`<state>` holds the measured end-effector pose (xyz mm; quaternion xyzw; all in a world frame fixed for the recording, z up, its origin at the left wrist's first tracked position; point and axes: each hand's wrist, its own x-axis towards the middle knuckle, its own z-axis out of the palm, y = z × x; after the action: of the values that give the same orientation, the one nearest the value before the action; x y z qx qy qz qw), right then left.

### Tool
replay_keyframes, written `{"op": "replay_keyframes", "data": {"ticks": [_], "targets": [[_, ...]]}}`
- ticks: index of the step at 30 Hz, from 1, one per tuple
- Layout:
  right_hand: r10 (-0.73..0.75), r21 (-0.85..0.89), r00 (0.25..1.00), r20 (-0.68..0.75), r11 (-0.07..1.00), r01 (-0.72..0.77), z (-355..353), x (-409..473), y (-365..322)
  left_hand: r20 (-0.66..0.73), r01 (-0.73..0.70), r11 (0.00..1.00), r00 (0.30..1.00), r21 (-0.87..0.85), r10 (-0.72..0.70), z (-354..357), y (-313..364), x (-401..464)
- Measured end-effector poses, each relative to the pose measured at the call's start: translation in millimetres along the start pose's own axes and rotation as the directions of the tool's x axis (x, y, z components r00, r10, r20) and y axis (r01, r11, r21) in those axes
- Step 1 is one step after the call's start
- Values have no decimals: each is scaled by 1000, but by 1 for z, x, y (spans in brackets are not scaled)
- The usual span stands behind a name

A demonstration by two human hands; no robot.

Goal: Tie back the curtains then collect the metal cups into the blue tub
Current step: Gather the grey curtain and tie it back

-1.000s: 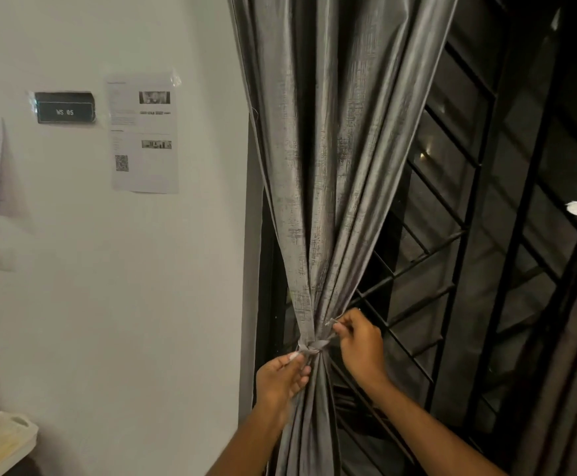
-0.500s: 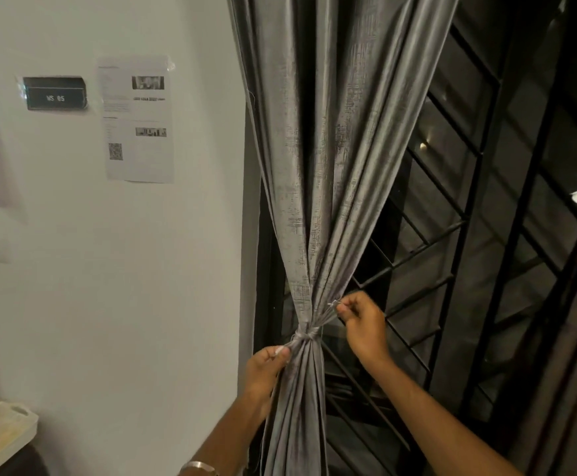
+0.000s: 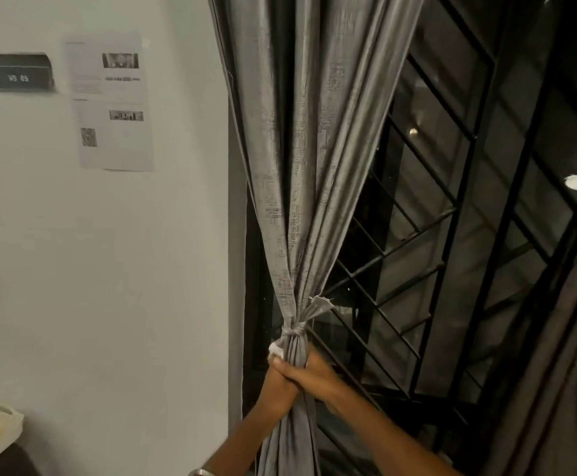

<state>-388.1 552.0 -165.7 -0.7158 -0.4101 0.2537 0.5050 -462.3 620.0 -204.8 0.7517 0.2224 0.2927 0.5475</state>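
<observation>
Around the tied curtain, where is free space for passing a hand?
Free: the gap between the curtain and the window grille, right of the knot. Crowded: just below the knot, where the left hand and right hand clasp the bundle.

My curtain (image 3: 300, 173) is grey woven cloth with a soft sheen, against black metal bars (image 3: 451, 269) and a matt wall (image 3: 125, 269).

Curtain (image 3: 300, 166) hangs right of wall (image 3: 108, 269), before window grille (image 3: 451, 235).

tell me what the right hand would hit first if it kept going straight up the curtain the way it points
The right hand would likely meet the tie knot cinching the grey curtain just above; depth looks close.
</observation>
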Motion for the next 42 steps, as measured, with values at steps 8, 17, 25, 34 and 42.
{"op": "replay_keyframes", "data": {"ticks": [8,17,25,34,42], "targets": [[82,14,996,-23,997,-82,26,1,27,-80,2,998,997,-67,-7,12,-24,0],[105,-316,994,-12,943,-104,7,-25,47,112,-105,960,991,260,78,-7,-55,0],[199,-471,977,75,871,-141,12,-68,102,255,-25,928,964,372,-76,-25,-103,-39],[343,-589,933,106,778,-219,45,-115,150,335,68,854,901,515,-274,-34,-136,-121],[348,-643,930,118,740,-195,67,-161,171,288,93,796,902,598,-322,-42,-143,-173]]}}
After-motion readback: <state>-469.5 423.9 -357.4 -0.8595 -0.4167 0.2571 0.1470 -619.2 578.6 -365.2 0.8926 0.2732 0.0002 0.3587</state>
